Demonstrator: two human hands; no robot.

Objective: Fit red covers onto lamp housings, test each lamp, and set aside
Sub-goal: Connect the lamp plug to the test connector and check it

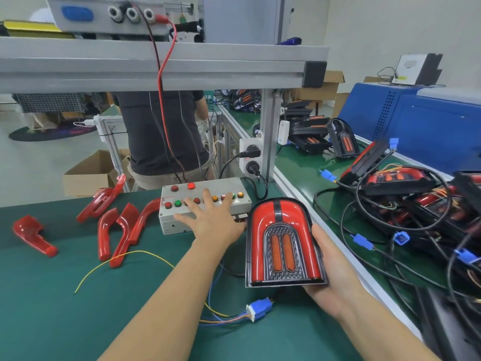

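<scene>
My right hand (329, 280) holds an assembled lamp (282, 243) from its right side and underneath, red cover facing up, just above the green bench. My left hand (210, 217) lies with straight spread fingers over the grey test box (182, 222), fingertips on its row of coloured buttons (216, 198). Several loose red covers (122, 227) lie on the mat to the left of the box, one more red cover (32, 234) farther left. A blue connector (260, 308) with coloured wires lies below the lamp.
A pile of lamps with tangled black cables (406, 204) covers the conveyor on the right, and dark housings (341, 139) stand farther back. An aluminium frame beam (156, 66) runs overhead. A person (161, 131) stands behind the bench. A yellow wire (117, 261) loops across the mat.
</scene>
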